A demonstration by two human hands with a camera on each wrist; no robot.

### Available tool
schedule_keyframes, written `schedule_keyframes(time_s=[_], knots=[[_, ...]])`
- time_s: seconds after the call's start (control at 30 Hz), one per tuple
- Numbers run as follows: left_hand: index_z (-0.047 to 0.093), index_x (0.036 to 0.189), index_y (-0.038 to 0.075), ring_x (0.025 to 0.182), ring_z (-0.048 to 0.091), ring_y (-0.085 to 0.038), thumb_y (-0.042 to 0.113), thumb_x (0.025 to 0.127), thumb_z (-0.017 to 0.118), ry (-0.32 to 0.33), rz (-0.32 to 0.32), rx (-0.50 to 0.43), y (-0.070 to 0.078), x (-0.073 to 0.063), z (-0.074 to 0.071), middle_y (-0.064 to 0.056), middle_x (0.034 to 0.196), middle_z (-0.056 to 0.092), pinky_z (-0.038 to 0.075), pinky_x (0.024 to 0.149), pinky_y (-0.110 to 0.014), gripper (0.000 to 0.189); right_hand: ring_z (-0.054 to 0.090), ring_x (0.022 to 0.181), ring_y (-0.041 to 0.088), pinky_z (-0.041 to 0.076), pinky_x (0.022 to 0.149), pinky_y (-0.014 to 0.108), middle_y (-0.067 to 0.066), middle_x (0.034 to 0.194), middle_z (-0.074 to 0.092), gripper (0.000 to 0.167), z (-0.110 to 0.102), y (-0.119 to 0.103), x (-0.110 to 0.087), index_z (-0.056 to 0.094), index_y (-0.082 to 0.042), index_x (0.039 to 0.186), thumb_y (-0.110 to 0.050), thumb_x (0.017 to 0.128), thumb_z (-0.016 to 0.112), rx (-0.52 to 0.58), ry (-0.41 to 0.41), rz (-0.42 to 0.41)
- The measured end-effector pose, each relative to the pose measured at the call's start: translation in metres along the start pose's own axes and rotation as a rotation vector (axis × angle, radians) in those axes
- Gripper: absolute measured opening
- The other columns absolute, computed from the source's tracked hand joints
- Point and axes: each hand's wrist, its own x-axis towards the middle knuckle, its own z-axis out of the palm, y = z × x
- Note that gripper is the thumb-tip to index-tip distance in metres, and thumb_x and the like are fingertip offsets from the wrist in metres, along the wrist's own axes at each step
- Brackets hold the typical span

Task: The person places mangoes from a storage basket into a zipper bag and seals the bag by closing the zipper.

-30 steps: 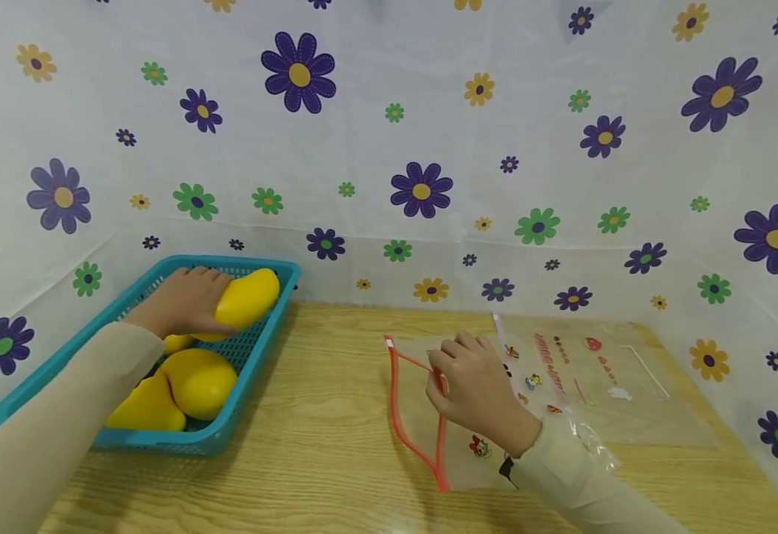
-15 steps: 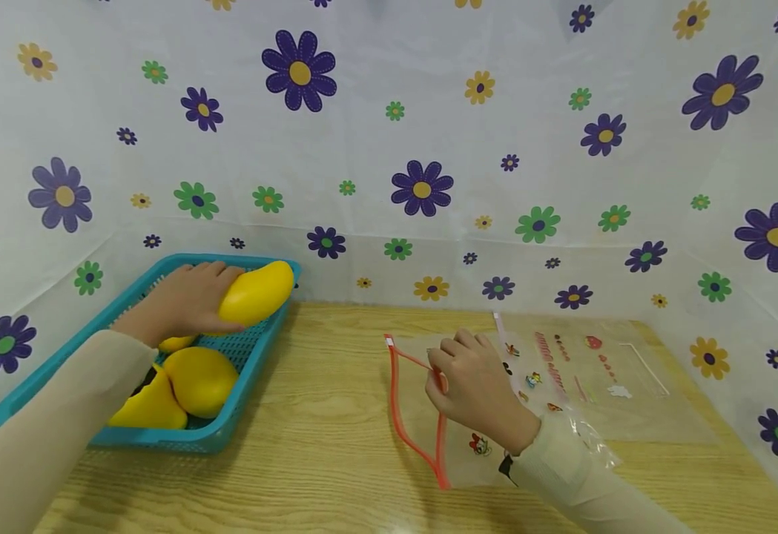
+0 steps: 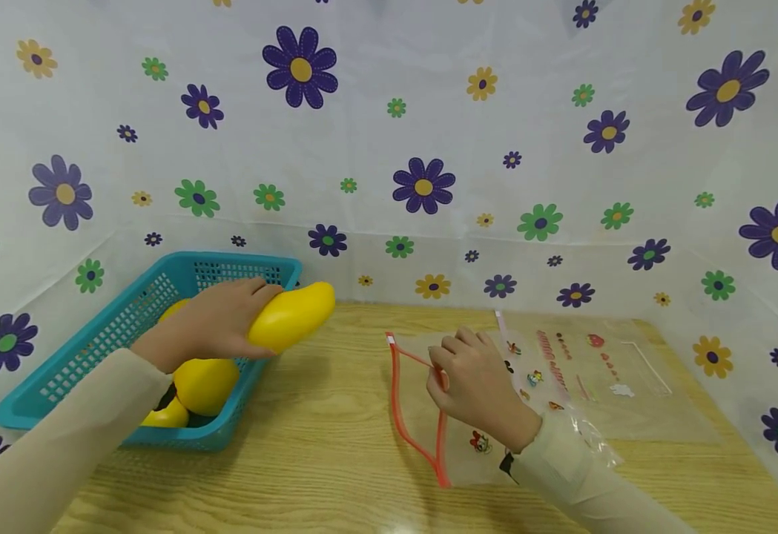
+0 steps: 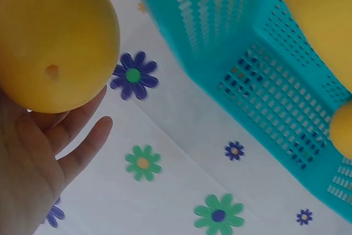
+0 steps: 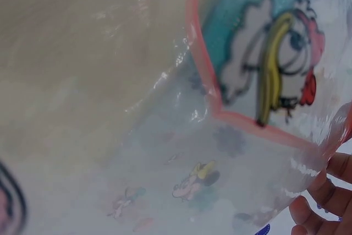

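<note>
A smooth yellow mango (image 3: 293, 315) is gripped in my left hand (image 3: 211, 322), held up past the right rim of the blue basket (image 3: 111, 326). In the left wrist view, the mango's rounded end (image 4: 52, 31) shows a small brown spot, and some fingers (image 4: 88, 147) are spread below it. My right hand (image 3: 478, 389) pinches the upper edge of a clear zip bag (image 3: 462, 460) with a red zipper and cartoon prints. That edge is lifted, so the bag's mouth gapes toward the left. Through the film, the right wrist view shows curled fingers (image 5: 324, 196) at the zipper edge.
Several yellow fruits (image 3: 207, 386) lie in the basket, partly hidden by my left arm. Right of the zip bag, another clear bag (image 3: 649, 415) with a pale zipper and printed pictures lies flat on the wooden table (image 3: 322, 445). A flowered white sheet (image 3: 362, 133) stands behind.
My left hand has lifted the mango out of the basket and carried it rightward, beyond the rim. The right hand keeps the zip bag's edge raised, almost unmoved.
</note>
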Motion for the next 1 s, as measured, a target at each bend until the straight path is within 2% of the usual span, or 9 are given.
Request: schedule_keyframes(time_s=[0.2,0.43,0.67,0.8,1.0], knots=[[0.046,0.133,0.009,0.082,0.050,-0.016,0.051,0.068,0.073,0.010,0.050,-0.007,0.019,-0.002,0.003,-0.005,0.108,0.058,0.047,0.075,-0.037,0.081,0.042,0.063,0.015,0.031,0.060,0.027,-0.004,0.064,0.055,0.009,-0.001,0.001,0.001,0.058,-0.015,0.068,-0.013,0.072,0.066,0.001,0.007,0.000],[0.047,0.130,0.009,0.091,0.052,-0.018,0.050,0.066,0.074,0.052,0.104,-0.013,0.041,-0.004,0.009,-0.004,0.110,0.058,0.047,0.082,-0.040,0.081,0.043,0.064,0.016,0.033,0.060,0.027,-0.003,0.066,0.058,0.005,-0.002,0.002,0.001,0.061,-0.014,0.070,-0.013,0.072,0.066,0.006,0.013,0.009],[0.048,0.127,0.009,0.091,0.053,-0.018,0.053,0.063,0.074,0.060,0.144,-0.014,0.065,-0.006,0.009,-0.004,0.111,0.058,0.046,0.081,-0.039,0.082,0.043,0.064,0.016,0.032,0.060,0.027,-0.003,0.065,0.057,0.006,-0.002,0.002,0.002,0.061,-0.014,0.069,-0.014,0.072,0.066,0.009,0.015,0.010],[0.047,0.129,0.009,0.096,0.054,-0.020,0.054,0.064,0.074,0.039,0.156,-0.005,0.074,-0.007,0.008,-0.005,0.117,0.058,0.046,0.081,-0.039,0.084,0.043,0.064,0.016,0.031,0.060,0.027,-0.003,0.065,0.057,0.007,-0.003,0.002,0.003,0.060,-0.014,0.068,-0.014,0.072,0.066,0.016,0.012,0.016],[0.046,0.129,0.009,0.097,0.054,-0.020,0.056,0.064,0.073,0.029,0.161,0.014,0.079,-0.009,0.005,-0.005,0.116,0.057,0.046,0.081,-0.038,0.085,0.041,0.064,0.015,0.030,0.060,0.026,-0.003,0.063,0.055,0.008,-0.003,0.002,0.003,0.059,-0.014,0.067,-0.014,0.072,0.065,0.016,0.009,0.020]])
